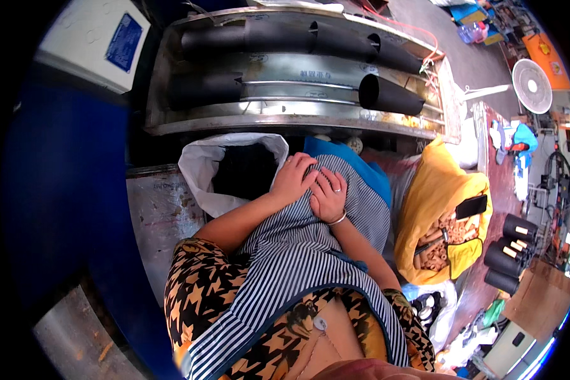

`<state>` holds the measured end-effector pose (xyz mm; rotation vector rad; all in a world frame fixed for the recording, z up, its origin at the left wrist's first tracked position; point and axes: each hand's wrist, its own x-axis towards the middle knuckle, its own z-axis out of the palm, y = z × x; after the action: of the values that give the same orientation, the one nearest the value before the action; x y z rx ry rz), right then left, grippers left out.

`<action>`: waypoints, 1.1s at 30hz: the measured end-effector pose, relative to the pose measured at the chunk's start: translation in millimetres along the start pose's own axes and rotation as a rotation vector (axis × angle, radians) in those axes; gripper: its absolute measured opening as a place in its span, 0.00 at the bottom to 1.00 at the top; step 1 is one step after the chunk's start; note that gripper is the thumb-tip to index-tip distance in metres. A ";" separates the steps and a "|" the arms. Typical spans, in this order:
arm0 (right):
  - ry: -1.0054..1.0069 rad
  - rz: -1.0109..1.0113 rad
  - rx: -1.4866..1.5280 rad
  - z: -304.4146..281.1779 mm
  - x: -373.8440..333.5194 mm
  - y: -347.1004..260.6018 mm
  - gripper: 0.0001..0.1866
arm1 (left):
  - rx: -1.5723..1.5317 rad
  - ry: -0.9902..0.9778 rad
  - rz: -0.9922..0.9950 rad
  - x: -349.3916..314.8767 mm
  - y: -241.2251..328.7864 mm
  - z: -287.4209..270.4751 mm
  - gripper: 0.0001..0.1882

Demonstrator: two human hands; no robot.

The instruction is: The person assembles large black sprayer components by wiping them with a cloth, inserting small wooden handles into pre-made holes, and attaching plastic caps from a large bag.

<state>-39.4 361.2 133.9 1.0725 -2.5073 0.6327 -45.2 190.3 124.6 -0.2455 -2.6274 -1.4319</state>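
My left hand lies on the striped apron over my lap, its fingers stretched out and partly bent, holding nothing. Beside it my right hand, with a ring and a wrist bangle, rests flat on the same cloth, fingers slightly apart. The fingertips of both hands are close together, perhaps touching. Nearest to my left hand is a white sack, rolled open, with dark contents that I cannot make out. A blue cloth edge lies just beyond my right hand.
Ahead stands a metal trough with several black tubes on rods. At right, a yellow bag holds small tan cylinders; a phone lies on it. Farther right are black rolls and a white fan.
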 end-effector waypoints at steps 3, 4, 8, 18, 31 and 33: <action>-0.016 0.018 0.003 -1.6 0.4 1.3 0.21 | -0.041 0.013 0.014 3.2 -4.5 0.9 0.14; -0.026 0.027 0.002 -2.1 -1.0 1.1 0.22 | -0.037 0.012 0.022 3.1 -4.6 1.8 0.13; -0.022 0.038 0.011 -4.3 -1.0 2.6 0.22 | -0.016 0.013 0.032 5.4 -0.4 1.6 0.13; -0.047 0.055 0.031 -6.6 0.0 2.6 0.22 | -0.017 0.013 0.013 4.7 -1.1 3.1 0.12; -0.035 0.057 0.015 -6.3 -0.9 1.6 0.22 | -0.089 0.032 0.000 4.0 -5.5 4.8 0.10; -0.031 0.055 0.022 -7.2 -0.1 0.6 0.22 | -0.106 0.041 -0.006 3.5 -5.7 4.9 0.10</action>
<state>-38.8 365.4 139.7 1.0311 -2.5702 0.6655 -50.0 191.6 118.0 -0.2178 -2.5259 -1.5632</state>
